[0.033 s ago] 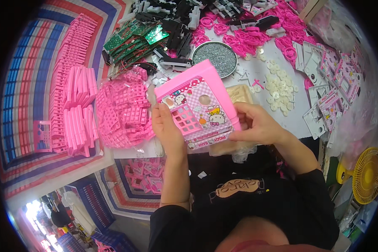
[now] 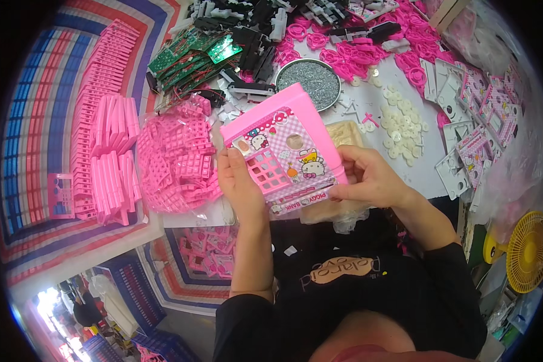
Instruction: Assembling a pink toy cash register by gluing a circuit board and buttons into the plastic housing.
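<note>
Between my two hands I hold a pink plastic piggy bank panel (image 2: 317, 123), tilted, with a printed cartoon sticker and a grid of square holes on its face. My left hand (image 2: 241, 181) grips its left edge, thumb on the front near the grid. At the lower right corner my right hand (image 2: 371, 178) pinches the edge between thumb and fingers. Its back is turned away from me. Behind its top edge stands a round metal tin (image 2: 311, 81) full of small screws. A beige wrapped bundle (image 2: 346, 134) lies partly hidden beneath the panel.
On the left are a clear bag of pink keypads (image 2: 178, 160) and stacked pink panels (image 2: 111, 178). Green circuit boards (image 2: 184, 60), black parts (image 2: 256, 57) and pink rings (image 2: 359, 57) fill the back. White discs (image 2: 402, 123) and printed white plates (image 2: 458, 151) lie right, near a yellow fan (image 2: 529, 252).
</note>
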### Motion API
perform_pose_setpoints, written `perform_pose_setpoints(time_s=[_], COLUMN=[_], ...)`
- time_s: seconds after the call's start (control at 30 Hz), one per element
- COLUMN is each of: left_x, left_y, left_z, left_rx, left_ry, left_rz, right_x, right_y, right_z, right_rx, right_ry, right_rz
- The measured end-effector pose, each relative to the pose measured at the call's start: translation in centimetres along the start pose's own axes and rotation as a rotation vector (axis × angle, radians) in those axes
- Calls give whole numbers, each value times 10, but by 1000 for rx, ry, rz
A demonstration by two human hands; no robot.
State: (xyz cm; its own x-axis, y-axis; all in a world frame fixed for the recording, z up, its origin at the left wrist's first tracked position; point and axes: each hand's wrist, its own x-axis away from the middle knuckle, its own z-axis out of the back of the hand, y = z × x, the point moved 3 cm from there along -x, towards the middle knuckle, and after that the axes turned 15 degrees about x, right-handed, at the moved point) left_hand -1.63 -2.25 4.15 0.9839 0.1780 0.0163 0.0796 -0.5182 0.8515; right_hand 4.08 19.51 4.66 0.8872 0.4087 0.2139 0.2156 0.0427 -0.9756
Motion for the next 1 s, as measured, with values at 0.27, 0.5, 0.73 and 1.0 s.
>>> perform_pose_setpoints(time_s=[0.27, 0.5, 0.73, 1.0], left_x=[-16, -3, 15, -27], left_y=[10, -6, -20, 23], left_z=[5, 13, 13, -15], left_rx=[-211, -179, -305, -48], left_ry=[-115, -121, -179, -403], left_rz=[-196, -53, -145, 20], right_x=[-3, -1, 8, 13], right_y=[5, 3, 12, 0], right_z=[-7, -1, -9, 26], right_rx=[1, -107, -65, 212], right_ry=[125, 215, 228, 100], right_rz=[69, 91, 190, 1])
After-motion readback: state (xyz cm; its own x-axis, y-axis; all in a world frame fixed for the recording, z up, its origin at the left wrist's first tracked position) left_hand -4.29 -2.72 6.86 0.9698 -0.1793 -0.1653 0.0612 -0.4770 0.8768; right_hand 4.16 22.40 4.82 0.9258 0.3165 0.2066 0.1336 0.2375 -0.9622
